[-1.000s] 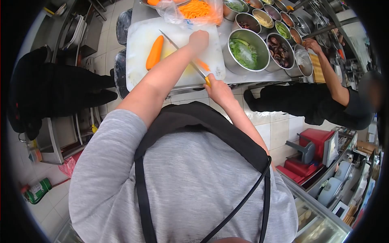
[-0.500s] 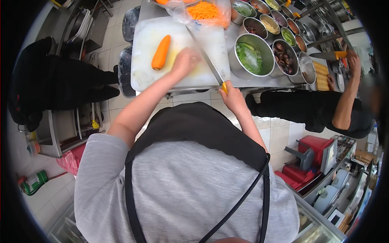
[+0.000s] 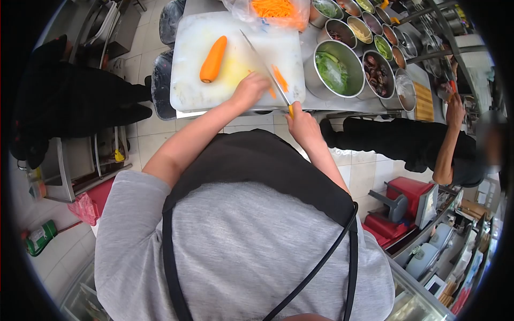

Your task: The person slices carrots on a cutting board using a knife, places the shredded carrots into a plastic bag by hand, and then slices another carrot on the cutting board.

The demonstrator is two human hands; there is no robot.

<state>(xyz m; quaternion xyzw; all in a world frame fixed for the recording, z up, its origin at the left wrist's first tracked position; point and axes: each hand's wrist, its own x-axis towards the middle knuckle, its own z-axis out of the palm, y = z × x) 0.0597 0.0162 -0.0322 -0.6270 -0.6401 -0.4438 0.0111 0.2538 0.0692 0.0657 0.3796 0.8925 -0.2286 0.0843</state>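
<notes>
My right hand (image 3: 303,125) is closed round the yellow handle of a long kitchen knife (image 3: 266,68), whose blade slants up and left over the white cutting board (image 3: 187,95). Just left of the blade, my left hand (image 3: 250,90) has its fingers curled down on carrot slices, and bits of orange show at its edge. Right of the blade lie thin carrot strips (image 3: 279,78). A whole peeled carrot (image 3: 213,60) rests on the board's left part. Behind the board is a clear plastic bag (image 3: 293,20) with shredded carrot (image 3: 272,7) in it.
Metal pots stand to the right, one with green vegetables (image 3: 332,71), one with dark pieces (image 3: 376,74). Several smaller containers sit behind. A person in dark clothes (image 3: 409,140) works at right, another (image 3: 75,101) stands at left. Black-lined bins (image 3: 163,80) adjoin the board's left side.
My left hand has moved right and slightly down, close to the blade. Carrot strips now show beside the knife. The person at right has lowered the large knife from view.
</notes>
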